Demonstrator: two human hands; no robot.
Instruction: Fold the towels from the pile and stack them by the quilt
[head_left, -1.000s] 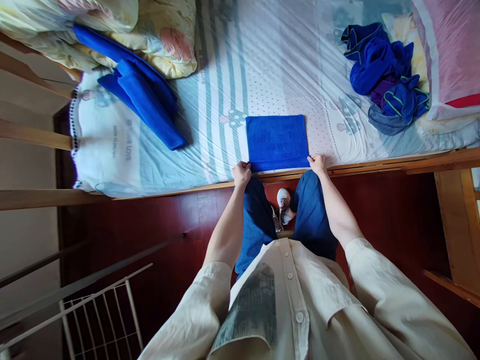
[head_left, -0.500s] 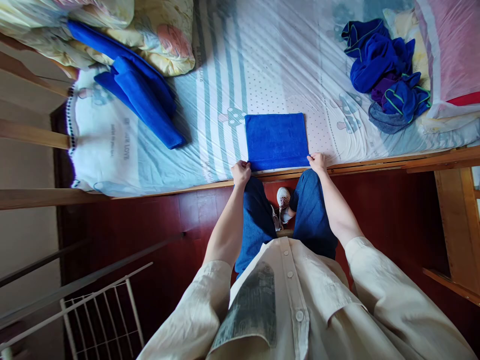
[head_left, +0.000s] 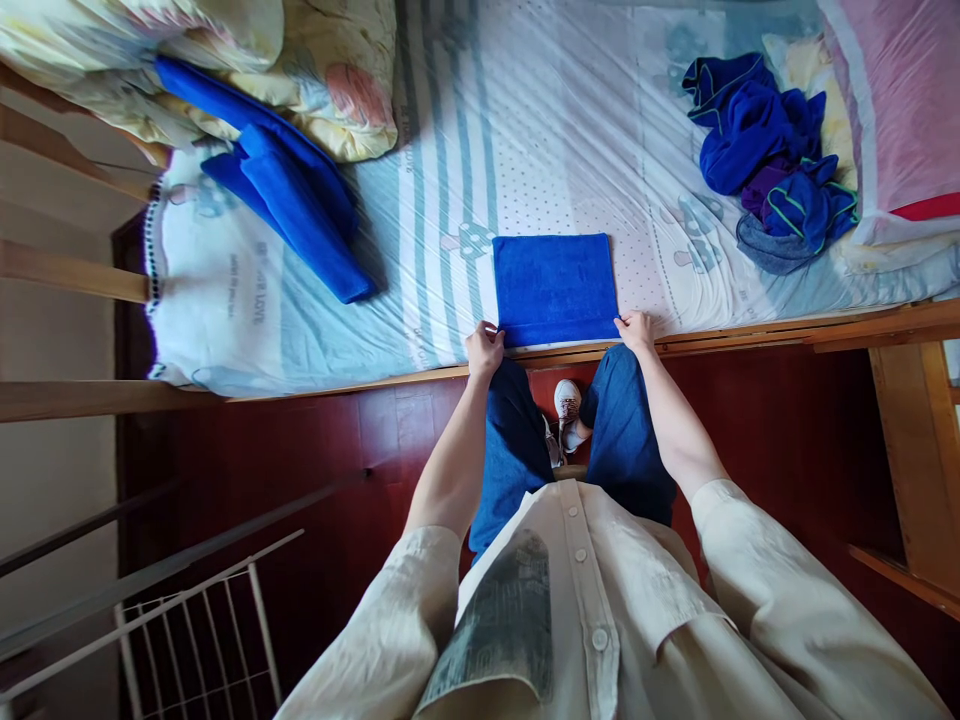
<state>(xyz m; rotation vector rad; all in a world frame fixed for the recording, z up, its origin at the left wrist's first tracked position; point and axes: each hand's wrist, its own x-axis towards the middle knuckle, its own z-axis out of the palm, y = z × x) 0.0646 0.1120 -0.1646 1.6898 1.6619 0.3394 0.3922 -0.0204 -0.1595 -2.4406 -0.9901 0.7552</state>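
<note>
A blue towel [head_left: 556, 287], folded to a flat rectangle, lies on the bed sheet close to the bed's front edge. My left hand [head_left: 485, 350] pinches its near left corner between thumb and fingers. At the near right corner, my right hand [head_left: 635, 331] has its fingertips closed on the cloth. Left of it, a loosely folded blue cloth [head_left: 307, 215] lies at an angle across the sheet. A rumpled heap of blue cloths [head_left: 765, 130] with green edging rests to the right, with a purple piece and a greyish one among them.
A yellow floral quilt [head_left: 330, 90] is bunched at the far left. On the right stands a pink translucent bag [head_left: 907, 110]. The wooden bed rail [head_left: 750, 338] runs along the front edge. A white metal rack [head_left: 199, 640] stands on the dark red floor [head_left: 300, 440] at lower left.
The view has shifted slightly, so the bed appears a little lower. Both hands stay at the towel's near corners, and the towel keeps its shape.
</note>
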